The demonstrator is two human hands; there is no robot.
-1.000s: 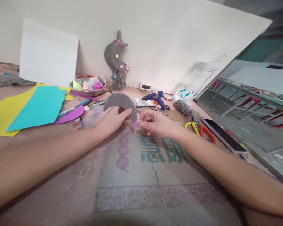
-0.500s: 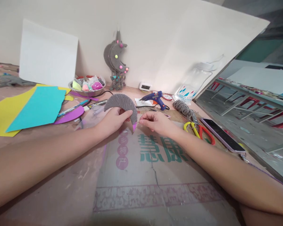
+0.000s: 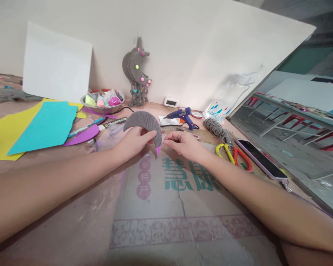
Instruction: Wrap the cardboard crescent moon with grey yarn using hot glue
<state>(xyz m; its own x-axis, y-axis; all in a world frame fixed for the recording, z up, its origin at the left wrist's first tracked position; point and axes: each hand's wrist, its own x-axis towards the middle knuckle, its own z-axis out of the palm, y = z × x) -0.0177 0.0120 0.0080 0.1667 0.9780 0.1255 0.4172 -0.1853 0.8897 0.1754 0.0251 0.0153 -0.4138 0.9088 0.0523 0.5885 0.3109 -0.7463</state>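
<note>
Above the cardboard sheet [image 3: 155, 207], my left hand [image 3: 137, 142] grips a crescent moon shape [image 3: 143, 120] closely wrapped in grey cord, thumb on the front face. The crescent's lower tip points down and shows bare purple. Just right of that tip, my right hand [image 3: 180, 143] is closed in a pinch, thumb against forefinger. A thin strand of the grey cord seems to run to these fingertips, though it is barely visible. A finished-looking grey crescent hanging [image 3: 137, 68] with coloured pompoms stands against the white wall behind.
A blue glue gun [image 3: 183, 116], a cord bundle [image 3: 216, 127], pliers-like handles [image 3: 242, 159] and a phone [image 3: 261, 159] lie to the right. Left are coloured sheets [image 3: 43, 127] and a metal bowl [image 3: 102, 109] of bagged pieces. A clear bottle [image 3: 224, 96] stands at the back right.
Both hands and the crescent stay nearly in place. The right fingertips shift very slightly, and the strand between them and the tip shows less clearly now.
</note>
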